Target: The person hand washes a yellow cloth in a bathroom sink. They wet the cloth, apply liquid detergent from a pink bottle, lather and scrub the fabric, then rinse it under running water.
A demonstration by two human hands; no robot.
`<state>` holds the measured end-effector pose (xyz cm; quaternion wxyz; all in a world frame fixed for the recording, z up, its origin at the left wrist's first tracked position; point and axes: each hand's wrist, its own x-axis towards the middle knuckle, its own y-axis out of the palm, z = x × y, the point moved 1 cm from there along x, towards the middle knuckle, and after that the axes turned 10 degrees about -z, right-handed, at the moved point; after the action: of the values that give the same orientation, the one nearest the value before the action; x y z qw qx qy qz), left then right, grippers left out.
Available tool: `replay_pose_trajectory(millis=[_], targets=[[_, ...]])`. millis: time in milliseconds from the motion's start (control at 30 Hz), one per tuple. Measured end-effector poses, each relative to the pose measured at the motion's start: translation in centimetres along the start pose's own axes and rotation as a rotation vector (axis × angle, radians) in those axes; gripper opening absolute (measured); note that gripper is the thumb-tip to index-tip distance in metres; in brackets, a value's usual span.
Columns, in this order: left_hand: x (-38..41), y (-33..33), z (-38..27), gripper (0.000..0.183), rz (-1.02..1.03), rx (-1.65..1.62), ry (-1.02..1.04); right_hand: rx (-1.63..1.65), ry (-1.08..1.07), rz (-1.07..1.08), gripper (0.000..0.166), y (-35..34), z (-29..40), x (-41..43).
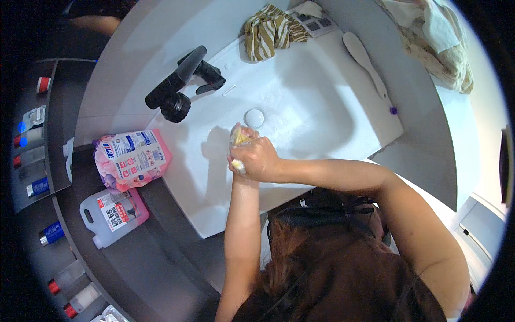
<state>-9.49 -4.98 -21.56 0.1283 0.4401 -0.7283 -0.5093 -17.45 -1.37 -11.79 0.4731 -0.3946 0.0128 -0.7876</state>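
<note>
Over the white sink basin, my left hand and my right hand press together around a wet, soapy yellow-and-white cloth. A second bit of it shows below the right fist. My right hand covers much of the left hand, which lies just beyond it. Close to the fingertips is the round white drain plug. A black faucet stands at the basin's left side. The cloth's full shape is hidden.
A striped cloth lies on the far rim, and a long-handled white brush or spoon-like tool on the right rim. At left are a pink detergent pouch and a jug of pink liquid. Crumpled cloths hang upper right.
</note>
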Motion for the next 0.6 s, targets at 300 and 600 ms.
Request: replay_pose_trajectory(millis=[300, 600], targets=[[-1.4, -0.8, -2.0, 0.025, -0.033, -0.083, 0.002, 0.065, 0.026, -0.027, 0.016, -0.1, 0.7, -0.4], [0.0, 7.9, -0.7, 0.028, -0.636, 0.154, 0.000, -0.156, 0.374, 0.099, 0.018, -0.5, -5.8, 3.6]])
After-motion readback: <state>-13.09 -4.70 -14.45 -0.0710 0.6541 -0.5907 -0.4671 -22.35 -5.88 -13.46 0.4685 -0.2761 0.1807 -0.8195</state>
